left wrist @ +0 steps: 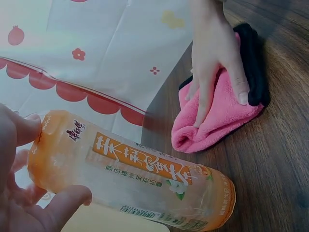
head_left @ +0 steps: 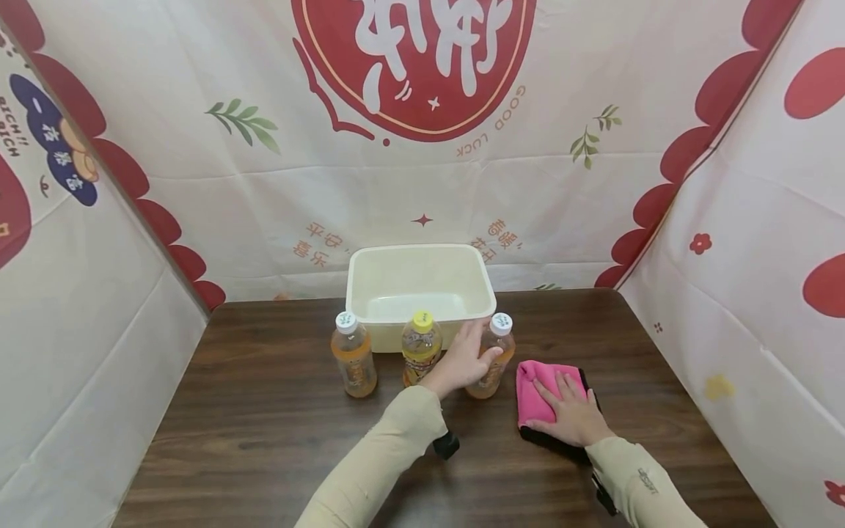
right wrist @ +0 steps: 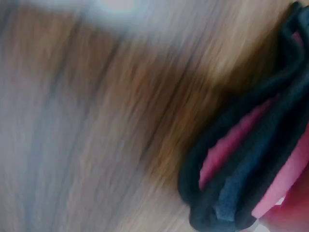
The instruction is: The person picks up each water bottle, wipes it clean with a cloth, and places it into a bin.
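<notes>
My left hand [head_left: 463, 361] is at the rightmost drink bottle [head_left: 491, 374], which has a white cap and amber contents. In the left wrist view its fingers and thumb curve around the shoulder of this bottle [left wrist: 145, 174]; the cap is hidden there. My right hand [head_left: 571, 414] lies spread on a folded pink cloth [head_left: 531, 392] with black edging, fingers pressing its top. The right wrist view shows mainly the folded black edge of the cloth [right wrist: 251, 150]. Left of my left hand stands a yellow-capped bottle [head_left: 420, 345], partly covered by the hand.
A cream plastic bin [head_left: 422, 334] stands behind the bottles, near the back edge of the brown wooden table [head_left: 264, 411]. Another white-capped bottle [head_left: 355, 359] stands upright at the left. Printed cloth walls [head_left: 422, 183] enclose the table at the back and both sides.
</notes>
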Motion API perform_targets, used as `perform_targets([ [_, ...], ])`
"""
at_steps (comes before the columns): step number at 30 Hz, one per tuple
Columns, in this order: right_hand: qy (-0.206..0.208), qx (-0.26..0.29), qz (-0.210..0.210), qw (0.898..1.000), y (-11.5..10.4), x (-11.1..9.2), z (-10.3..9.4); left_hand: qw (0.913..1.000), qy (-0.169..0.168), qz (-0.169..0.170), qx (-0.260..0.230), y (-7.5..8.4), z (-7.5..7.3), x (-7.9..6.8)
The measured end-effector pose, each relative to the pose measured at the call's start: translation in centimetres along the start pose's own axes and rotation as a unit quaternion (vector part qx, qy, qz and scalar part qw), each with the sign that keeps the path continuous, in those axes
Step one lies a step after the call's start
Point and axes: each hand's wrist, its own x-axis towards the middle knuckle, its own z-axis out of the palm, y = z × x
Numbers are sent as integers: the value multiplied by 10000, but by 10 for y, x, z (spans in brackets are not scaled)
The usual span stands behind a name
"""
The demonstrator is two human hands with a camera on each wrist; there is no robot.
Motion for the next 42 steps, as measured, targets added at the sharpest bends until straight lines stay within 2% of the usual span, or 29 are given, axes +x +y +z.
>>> perform_targets([
  [4,-317,-64,395,9987,11,11,0,10000,-2,-52,16,0,-2,-1],
  [8,-401,81,609,9973,20,19,0,10000,7,0,59,-1,-4,-1],
  [14,-483,190,535,9972,23,24,4,9999,-19,-101,-1,-3,-6,0],
  [18,-406,315,316,9982,23,25,-5,10000,-2,-88,28,-4,-7,0],
  [20,-275,477,89,9984,25,25,-16,10000,34,-50,61,-6,-7,0],
  [22,33,670,-234,9975,26,26,-30,9999,68,-31,78,-7,-7,1],
  [25,735,836,-917,9895,25,30,-54,9999,97,-7,105,-8,-6,1],
  [27,1365,868,-1456,9760,21,38,-71,9999,89,-7,92,-9,-6,1],
  [29,1940,884,-1975,9568,14,48,-88,9999,70,7,77,-9,-6,0],
  [32,2498,946,-2575,9286,-1,69,-109,10000,53,16,71,-8,-6,0],
  [34,2499,1030,-2792,9214,-14,81,-121,9999,42,37,115,-8,-5,0],
  [38,2065,1250,-2861,9273,-36,100,-132,9996,41,198,190,-7,-3,2],
  [42,1738,1322,-2948,9303,-43,115,-127,9994,37,259,216,-3,-2,1],
])
